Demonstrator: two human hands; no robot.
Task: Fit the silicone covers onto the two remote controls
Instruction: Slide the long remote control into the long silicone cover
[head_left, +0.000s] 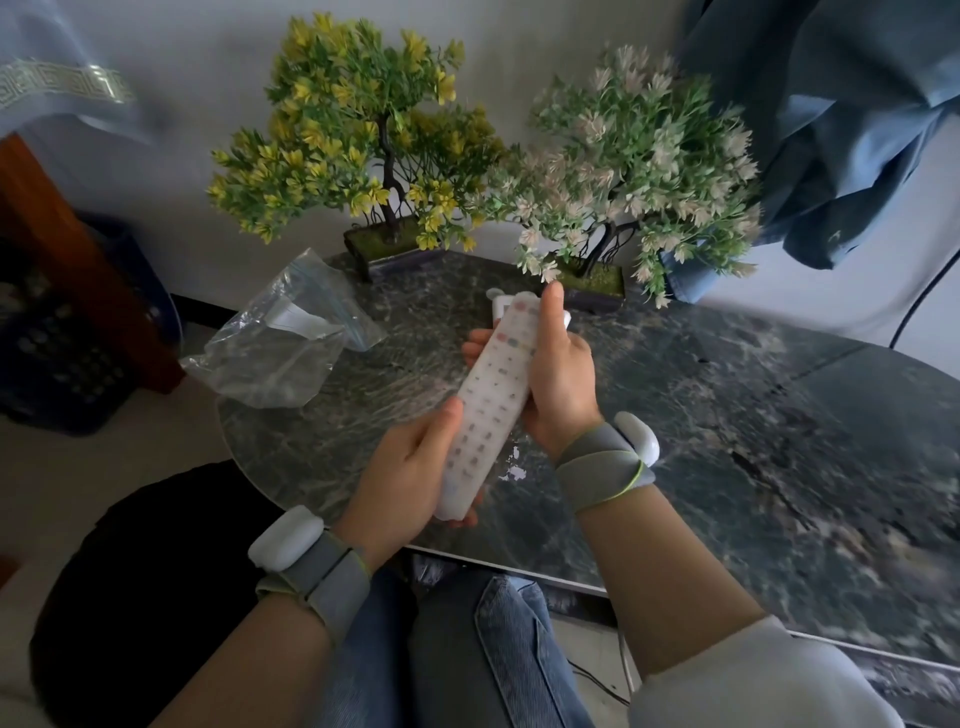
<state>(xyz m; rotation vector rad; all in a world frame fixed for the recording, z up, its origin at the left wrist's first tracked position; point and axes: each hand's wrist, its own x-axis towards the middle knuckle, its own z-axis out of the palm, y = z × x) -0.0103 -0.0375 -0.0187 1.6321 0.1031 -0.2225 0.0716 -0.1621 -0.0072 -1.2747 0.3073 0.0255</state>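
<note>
We hold the long white remote control in its milky silicone cover (488, 402) above the dark marbled tabletop (727, 415). Our left hand (410, 467) clamps its near end to steady it, while our right hand (558, 374) grips the far end, thumb at the tip, probably seating the cover.

No readable text, brand or number is found anywhere in the frame. Button markings on the remote control (491, 395) are blurred to coloured smudges under the translucent silicone cover, and nothing can be made out on them. The white slip inside the plastic bag (283, 340) is too washed out for any print to be read.
</note>
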